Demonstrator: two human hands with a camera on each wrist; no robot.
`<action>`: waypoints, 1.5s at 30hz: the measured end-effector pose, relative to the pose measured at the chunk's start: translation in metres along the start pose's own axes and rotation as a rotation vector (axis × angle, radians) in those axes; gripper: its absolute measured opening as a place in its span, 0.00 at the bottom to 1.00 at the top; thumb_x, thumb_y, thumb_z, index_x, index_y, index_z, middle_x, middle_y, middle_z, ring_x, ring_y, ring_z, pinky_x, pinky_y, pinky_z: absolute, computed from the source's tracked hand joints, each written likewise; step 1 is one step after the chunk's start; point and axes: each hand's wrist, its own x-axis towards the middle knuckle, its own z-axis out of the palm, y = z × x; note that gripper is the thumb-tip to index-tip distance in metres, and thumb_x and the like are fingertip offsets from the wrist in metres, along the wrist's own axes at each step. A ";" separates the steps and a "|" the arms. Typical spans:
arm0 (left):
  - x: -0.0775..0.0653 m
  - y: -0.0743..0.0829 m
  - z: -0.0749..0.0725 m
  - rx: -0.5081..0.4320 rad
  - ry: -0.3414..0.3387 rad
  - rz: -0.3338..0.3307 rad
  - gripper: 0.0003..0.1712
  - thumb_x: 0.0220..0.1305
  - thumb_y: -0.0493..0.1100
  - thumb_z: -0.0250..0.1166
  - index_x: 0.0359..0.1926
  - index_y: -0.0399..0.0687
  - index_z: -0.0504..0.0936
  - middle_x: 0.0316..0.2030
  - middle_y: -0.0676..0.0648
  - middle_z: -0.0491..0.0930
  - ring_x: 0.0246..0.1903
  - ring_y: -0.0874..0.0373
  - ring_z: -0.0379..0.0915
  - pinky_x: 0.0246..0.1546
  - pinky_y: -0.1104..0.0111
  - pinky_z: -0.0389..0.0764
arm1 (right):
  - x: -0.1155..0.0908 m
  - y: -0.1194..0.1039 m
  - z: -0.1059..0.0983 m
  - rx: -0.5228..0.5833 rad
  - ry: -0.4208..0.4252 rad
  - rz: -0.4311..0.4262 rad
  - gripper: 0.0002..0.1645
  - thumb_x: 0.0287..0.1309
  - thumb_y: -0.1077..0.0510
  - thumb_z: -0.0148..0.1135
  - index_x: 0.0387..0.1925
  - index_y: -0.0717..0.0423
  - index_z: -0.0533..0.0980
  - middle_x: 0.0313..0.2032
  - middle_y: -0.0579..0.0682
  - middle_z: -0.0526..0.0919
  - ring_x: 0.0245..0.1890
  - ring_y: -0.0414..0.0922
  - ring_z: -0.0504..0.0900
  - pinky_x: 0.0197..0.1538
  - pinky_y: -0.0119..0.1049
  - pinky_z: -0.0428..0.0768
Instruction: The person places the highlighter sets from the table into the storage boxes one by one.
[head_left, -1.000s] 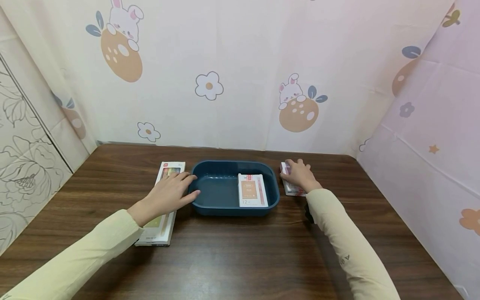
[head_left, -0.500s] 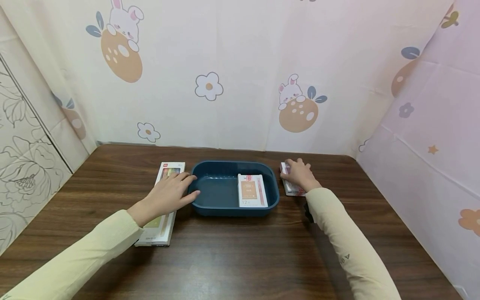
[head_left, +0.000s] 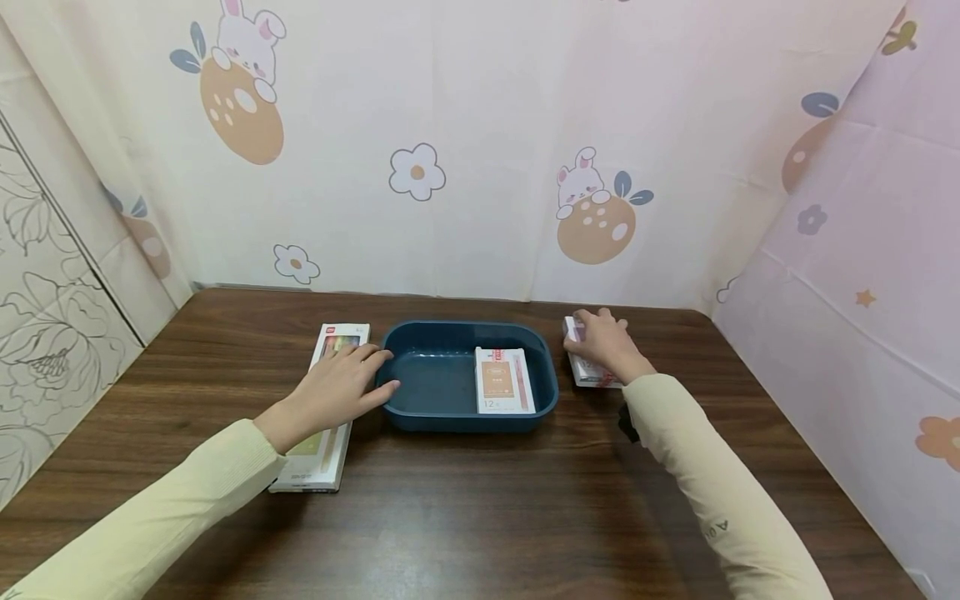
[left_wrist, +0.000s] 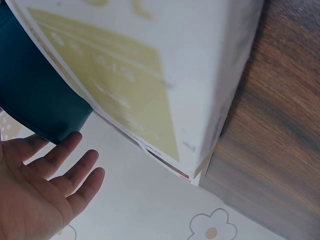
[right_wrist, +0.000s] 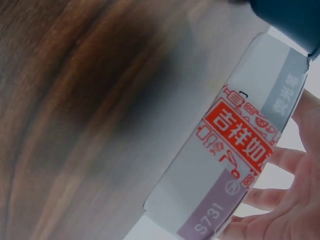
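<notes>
- Nearest up: 2 pale yellow sleeves [head_left: 180,492] coming in from the lower left and lower right.
- Left of center, the left hand [head_left: 333,387] is spread over the long white box [head_left: 322,458], fingers at the blue tray's [head_left: 457,423] left rim, probably steadying it.
- Tray's mid-frame, 1 white box [head_left: 504,381] lying in its right half.
- Right of center, the right hand [head_left: 609,343] pinches the small box [right_wrist: 225,145]. Both shifted slightly up and right within 0.5 s, so I'd guess moving it is underway; lifted or slid, can't tell.
</notes>
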 end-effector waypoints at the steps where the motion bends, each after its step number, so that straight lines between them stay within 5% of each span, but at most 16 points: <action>1: 0.000 0.000 0.000 0.002 -0.001 0.000 0.32 0.63 0.61 0.50 0.56 0.41 0.73 0.53 0.41 0.75 0.49 0.44 0.72 0.52 0.51 0.71 | -0.001 -0.001 -0.001 0.001 0.002 -0.005 0.38 0.54 0.48 0.55 0.63 0.62 0.61 0.53 0.71 0.64 0.44 0.64 0.63 0.45 0.56 0.69; 24: 0.000 0.001 -0.002 0.008 -0.003 -0.001 0.32 0.63 0.62 0.50 0.56 0.42 0.74 0.52 0.41 0.75 0.49 0.44 0.72 0.51 0.50 0.70 | -0.029 -0.047 -0.030 -0.018 0.021 -0.074 0.39 0.53 0.46 0.57 0.64 0.58 0.61 0.58 0.70 0.64 0.45 0.63 0.65 0.45 0.57 0.73; 45: 0.000 0.000 -0.002 0.007 -0.010 0.001 0.33 0.64 0.62 0.48 0.56 0.42 0.73 0.53 0.41 0.75 0.50 0.45 0.72 0.52 0.50 0.70 | -0.044 -0.104 -0.018 0.024 0.011 -0.138 0.40 0.51 0.43 0.63 0.63 0.53 0.64 0.55 0.64 0.67 0.44 0.57 0.67 0.44 0.49 0.76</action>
